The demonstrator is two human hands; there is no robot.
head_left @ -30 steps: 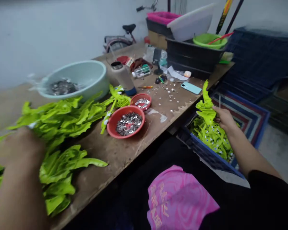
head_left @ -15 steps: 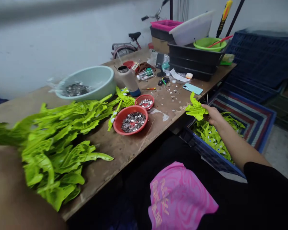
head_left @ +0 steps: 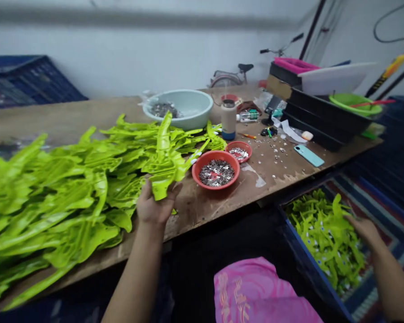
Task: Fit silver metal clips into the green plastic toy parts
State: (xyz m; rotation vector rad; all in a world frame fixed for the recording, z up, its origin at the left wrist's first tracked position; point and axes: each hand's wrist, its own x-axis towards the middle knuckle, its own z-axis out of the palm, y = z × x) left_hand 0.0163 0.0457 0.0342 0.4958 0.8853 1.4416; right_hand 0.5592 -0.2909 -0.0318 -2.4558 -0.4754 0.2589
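My left hand (head_left: 157,204) is closed around the lower end of a lime-green moulded plastic part (head_left: 164,163), holding it up above the table's front edge. Beside it spreads a large heap of similar green parts (head_left: 70,197). At the right, my right hand (head_left: 365,231) is over a blue crate (head_left: 311,264) filled with green parts (head_left: 323,242) bearing white and blue spots. Its fingers look stretched out, close to one upright part (head_left: 338,207); blur hides whether they touch. A red bowl (head_left: 196,176) of small metal clips stands right of my left hand.
Behind are a smaller red basket (head_left: 249,152) of metal pieces, a pale-blue basin (head_left: 202,110) and a tumbler (head_left: 228,119). A light-blue phone (head_left: 309,155) lies among scattered metal bits. Black tubs (head_left: 318,119) stand at the table's right end. Pink printed cloth (head_left: 256,291) lies below.
My view has swung left. My left hand has come in from the heap's near side, now holding a green part. My right hand has moved from the table edge down to the crate.
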